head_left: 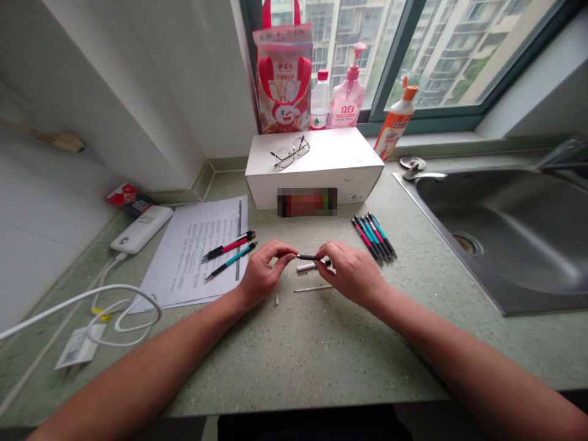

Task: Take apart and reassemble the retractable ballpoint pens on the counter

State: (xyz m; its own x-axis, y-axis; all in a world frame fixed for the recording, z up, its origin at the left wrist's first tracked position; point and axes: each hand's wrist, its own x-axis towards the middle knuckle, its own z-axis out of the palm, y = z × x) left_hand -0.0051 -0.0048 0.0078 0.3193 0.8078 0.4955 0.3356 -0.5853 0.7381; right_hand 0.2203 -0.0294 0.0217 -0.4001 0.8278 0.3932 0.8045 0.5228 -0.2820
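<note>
- In front of the white box (316,165), a black pen part (307,257) is pinched by the left hand (266,268) and the right hand (353,269).
- Pens (374,239) are laid before the white box's right end.

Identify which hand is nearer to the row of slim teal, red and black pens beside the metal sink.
Right. The right hand is just left of the pens; the left hand is farther left, across the slim black pen part held between both hands.
</note>
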